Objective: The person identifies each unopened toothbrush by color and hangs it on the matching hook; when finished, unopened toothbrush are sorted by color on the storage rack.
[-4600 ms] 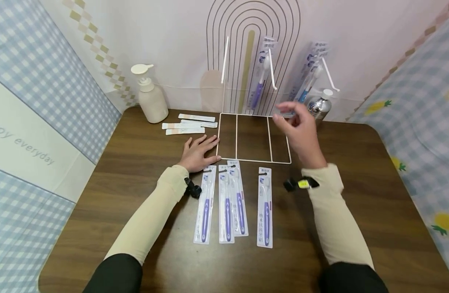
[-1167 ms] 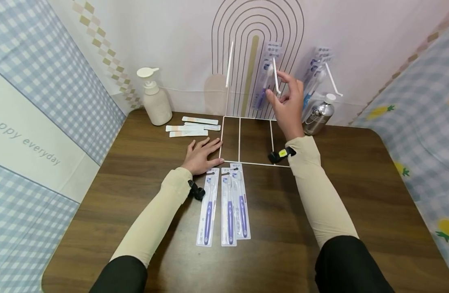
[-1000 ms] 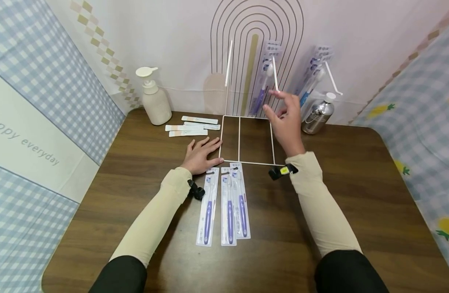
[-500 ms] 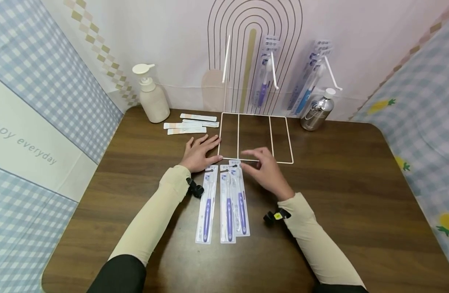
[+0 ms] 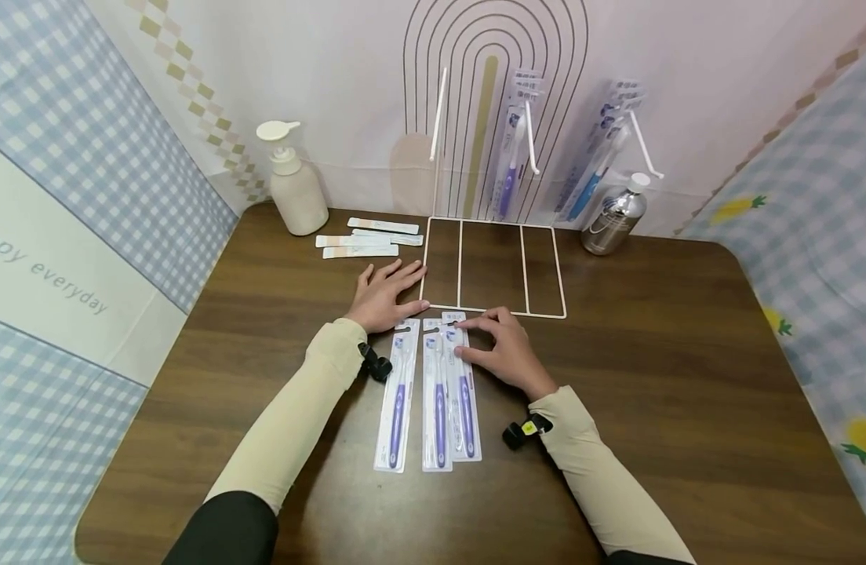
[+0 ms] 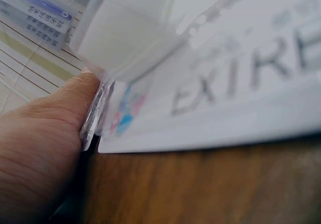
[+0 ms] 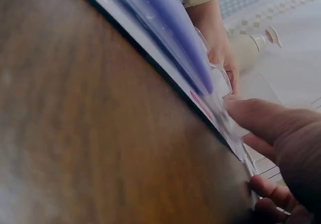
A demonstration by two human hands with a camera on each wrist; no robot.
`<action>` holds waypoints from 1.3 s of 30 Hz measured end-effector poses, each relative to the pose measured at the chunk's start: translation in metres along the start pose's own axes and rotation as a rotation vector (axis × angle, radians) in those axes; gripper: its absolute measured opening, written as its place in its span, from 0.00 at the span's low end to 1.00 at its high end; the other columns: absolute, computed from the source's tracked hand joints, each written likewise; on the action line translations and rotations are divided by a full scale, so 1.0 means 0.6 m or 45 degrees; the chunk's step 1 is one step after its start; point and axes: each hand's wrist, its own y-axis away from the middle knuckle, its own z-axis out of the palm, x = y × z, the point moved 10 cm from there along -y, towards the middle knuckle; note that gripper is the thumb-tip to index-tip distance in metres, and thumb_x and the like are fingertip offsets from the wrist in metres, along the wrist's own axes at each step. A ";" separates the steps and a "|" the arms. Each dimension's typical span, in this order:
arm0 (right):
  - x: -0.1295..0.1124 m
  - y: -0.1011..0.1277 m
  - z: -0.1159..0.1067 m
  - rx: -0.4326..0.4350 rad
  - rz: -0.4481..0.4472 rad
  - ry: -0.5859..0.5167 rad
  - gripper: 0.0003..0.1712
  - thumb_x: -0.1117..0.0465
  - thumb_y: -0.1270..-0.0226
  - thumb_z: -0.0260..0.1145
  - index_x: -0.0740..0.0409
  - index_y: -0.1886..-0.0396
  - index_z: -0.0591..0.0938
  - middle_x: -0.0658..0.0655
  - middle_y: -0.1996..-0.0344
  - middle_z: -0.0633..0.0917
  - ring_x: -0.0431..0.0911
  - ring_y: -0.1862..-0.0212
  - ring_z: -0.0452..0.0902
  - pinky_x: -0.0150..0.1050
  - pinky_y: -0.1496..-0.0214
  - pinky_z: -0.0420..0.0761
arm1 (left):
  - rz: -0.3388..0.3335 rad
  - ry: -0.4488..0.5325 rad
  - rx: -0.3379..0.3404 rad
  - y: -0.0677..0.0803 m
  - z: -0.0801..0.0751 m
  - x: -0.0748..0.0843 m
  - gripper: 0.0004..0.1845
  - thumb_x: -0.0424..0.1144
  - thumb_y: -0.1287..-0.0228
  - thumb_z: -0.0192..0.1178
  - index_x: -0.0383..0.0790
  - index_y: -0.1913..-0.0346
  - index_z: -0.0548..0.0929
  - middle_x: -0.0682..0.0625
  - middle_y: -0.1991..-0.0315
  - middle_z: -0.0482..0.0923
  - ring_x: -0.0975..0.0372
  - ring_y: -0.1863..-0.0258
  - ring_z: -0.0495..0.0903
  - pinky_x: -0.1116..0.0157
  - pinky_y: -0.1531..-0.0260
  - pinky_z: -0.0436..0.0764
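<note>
Three blister-packed purple toothbrushes lie on the table in front of me in the head view: a left pack (image 5: 396, 400), a middle pack (image 5: 438, 400) and a right pack (image 5: 466, 408), partly overlapped by the middle one. My right hand (image 5: 507, 349) pinches the right pack near its top, thumb on its face and fingers by its edge; the thumb (image 7: 256, 116) shows close up in the right wrist view. Flat on the table, my left hand (image 5: 383, 297) has its fingers spread, with fingertips at the white wire rack (image 5: 460, 267) and its wrist beside the left pack.
Purple toothbrush packs (image 5: 507, 169) hang on the rack's middle hook, blue ones (image 5: 590, 176) on the right hook. A metallic bottle (image 5: 614, 216) stands at the back right, a pump bottle (image 5: 295, 188) at the back left. Several slim sachets (image 5: 362, 242) lie beside the rack.
Earlier a fourth pack lay on the table and my right hand was at the middle hook. That hand has come down to the right pack; my left hand has stayed put.
</note>
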 end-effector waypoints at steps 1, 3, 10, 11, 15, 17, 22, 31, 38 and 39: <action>0.001 0.001 -0.002 0.010 -0.002 -0.024 0.26 0.52 0.38 0.82 0.52 0.41 0.90 0.65 0.42 0.77 0.58 0.42 0.72 0.56 0.41 0.72 | -0.001 0.004 0.002 0.000 -0.001 0.001 0.41 0.65 0.24 0.58 0.58 0.15 0.59 0.61 0.15 0.51 0.56 0.15 0.46 0.44 0.21 0.31; 0.001 0.001 -0.006 0.032 -0.013 -0.085 0.25 0.53 0.38 0.82 0.53 0.42 0.90 0.63 0.42 0.79 0.56 0.43 0.73 0.51 0.45 0.73 | -0.003 0.004 0.002 0.000 -0.002 0.001 0.41 0.64 0.24 0.58 0.58 0.15 0.59 0.61 0.15 0.51 0.57 0.15 0.46 0.44 0.21 0.31; -0.008 -0.002 -0.021 0.038 -0.045 -0.435 0.21 0.64 0.32 0.77 0.58 0.41 0.87 0.57 0.62 0.89 0.44 0.69 0.75 0.34 0.67 0.73 | -0.009 -0.002 0.000 -0.001 0.001 0.000 0.41 0.65 0.24 0.58 0.59 0.15 0.59 0.61 0.15 0.51 0.57 0.15 0.46 0.43 0.21 0.32; -0.014 -0.003 -0.025 0.031 -0.055 -0.482 0.21 0.65 0.32 0.76 0.59 0.40 0.86 0.57 0.65 0.88 0.43 0.72 0.74 0.33 0.70 0.72 | -0.010 -0.003 0.001 0.000 0.001 -0.001 0.41 0.65 0.24 0.58 0.58 0.15 0.59 0.61 0.15 0.51 0.57 0.15 0.45 0.43 0.21 0.31; -0.060 -0.006 -0.064 0.071 -0.208 -0.523 0.23 0.69 0.34 0.77 0.60 0.40 0.85 0.56 0.69 0.84 0.42 0.77 0.69 0.32 0.77 0.68 | -0.003 -0.004 0.004 0.000 0.004 -0.001 0.41 0.65 0.24 0.57 0.58 0.15 0.59 0.61 0.15 0.51 0.57 0.15 0.45 0.44 0.21 0.31; -0.091 -0.002 -0.096 0.133 -0.309 -0.475 0.25 0.70 0.36 0.78 0.59 0.40 0.85 0.55 0.70 0.82 0.42 0.78 0.68 0.33 0.78 0.68 | -0.001 -0.004 0.005 -0.001 0.005 0.000 0.41 0.65 0.24 0.57 0.59 0.15 0.59 0.62 0.15 0.51 0.57 0.15 0.46 0.44 0.21 0.31; -0.166 0.015 -0.185 0.349 -0.478 -0.385 0.28 0.74 0.42 0.79 0.59 0.40 0.86 0.53 0.72 0.82 0.42 0.77 0.70 0.33 0.78 0.70 | 0.000 -0.009 0.007 -0.003 0.005 -0.002 0.41 0.65 0.24 0.57 0.59 0.15 0.59 0.62 0.15 0.51 0.58 0.16 0.46 0.44 0.21 0.31; -0.215 0.014 -0.326 0.704 -0.488 -0.338 0.27 0.75 0.39 0.77 0.59 0.39 0.86 0.50 0.68 0.85 0.42 0.77 0.68 0.30 0.77 0.67 | -0.011 -0.007 0.010 -0.001 0.001 -0.003 0.41 0.65 0.24 0.58 0.58 0.15 0.59 0.62 0.16 0.52 0.58 0.16 0.46 0.45 0.21 0.31; -0.201 -0.032 -0.341 0.709 -0.390 -0.316 0.25 0.71 0.35 0.76 0.57 0.38 0.86 0.54 0.66 0.84 0.42 0.78 0.65 0.30 0.76 0.65 | 0.002 -0.011 0.014 -0.002 0.003 -0.001 0.41 0.64 0.24 0.58 0.58 0.15 0.60 0.62 0.16 0.53 0.57 0.16 0.46 0.44 0.21 0.32; -0.201 -0.038 -0.338 0.700 -0.383 -0.314 0.25 0.71 0.35 0.75 0.59 0.38 0.86 0.57 0.66 0.83 0.42 0.78 0.65 0.30 0.76 0.64 | 0.004 -0.011 0.015 -0.002 0.002 -0.001 0.41 0.64 0.24 0.58 0.58 0.15 0.60 0.62 0.16 0.53 0.57 0.16 0.46 0.44 0.21 0.32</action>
